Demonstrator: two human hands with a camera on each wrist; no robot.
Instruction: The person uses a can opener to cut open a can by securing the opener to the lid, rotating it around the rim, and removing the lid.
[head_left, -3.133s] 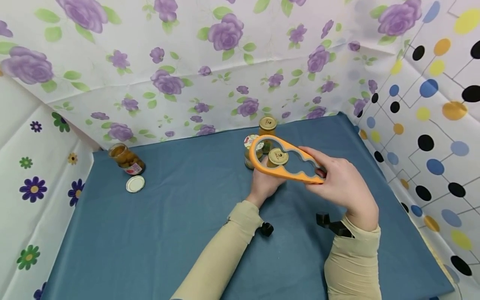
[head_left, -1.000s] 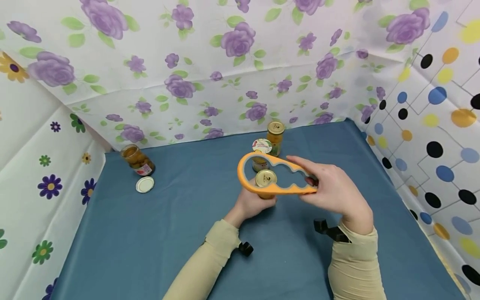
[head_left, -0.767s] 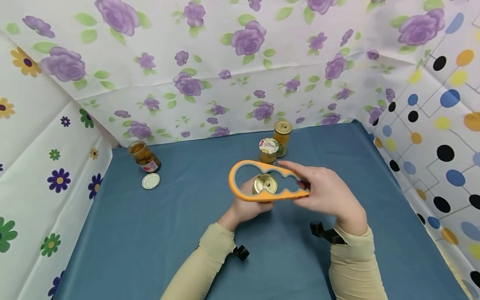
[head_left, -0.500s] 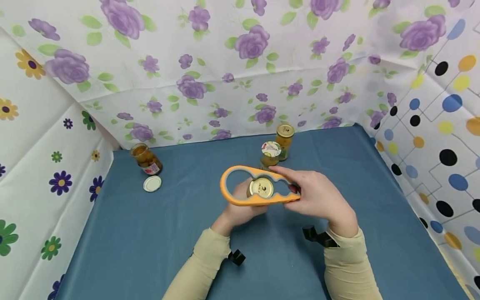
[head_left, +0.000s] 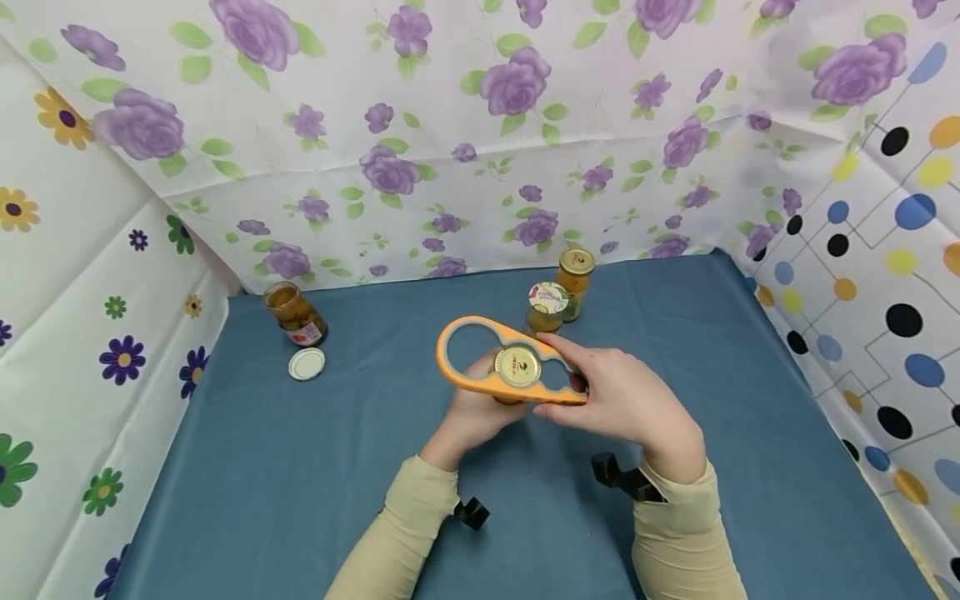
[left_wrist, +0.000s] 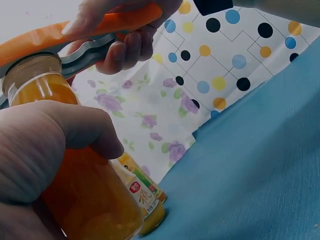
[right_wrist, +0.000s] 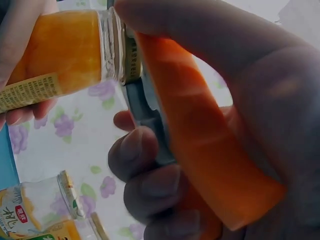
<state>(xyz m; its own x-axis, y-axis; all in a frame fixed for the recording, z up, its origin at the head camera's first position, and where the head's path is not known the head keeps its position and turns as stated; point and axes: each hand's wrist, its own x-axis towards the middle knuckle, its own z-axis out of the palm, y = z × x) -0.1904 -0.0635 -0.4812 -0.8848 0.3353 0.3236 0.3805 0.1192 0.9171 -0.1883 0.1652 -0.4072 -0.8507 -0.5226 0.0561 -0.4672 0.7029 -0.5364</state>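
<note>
In the head view my left hand (head_left: pixel 471 417) grips a glass jar at mid-table, its gold lid (head_left: pixel 519 365) facing up. The left wrist view shows thumb and palm wrapped round the jar (left_wrist: pixel 95 195), which is full of orange contents. My right hand (head_left: pixel 630 396) holds an orange jar opener (head_left: pixel 480 385) with a grey scalloped inner edge. This opener lies around the gold lid, the lid sitting in a middle notch and the wide loop pointing left. Seen from the right wrist, my fingers (right_wrist: pixel 150 185) curl round the opener's handles near the lid.
Behind the hands stand two capped jars, one with a patterned white lid (head_left: pixel 548 298), one with a gold lid (head_left: pixel 577 262). At the back left is an uncapped jar (head_left: pixel 297 315) of brown contents, a white lid (head_left: pixel 307 364) before it. Patterned sheets (head_left: pixel 480 150) bound the blue table (head_left: pixel 360 467).
My left hand has drawn the jar away from the other two, towards me. The opener came left and down with my right hand, and the lid moved from its wide loop into a notch.
</note>
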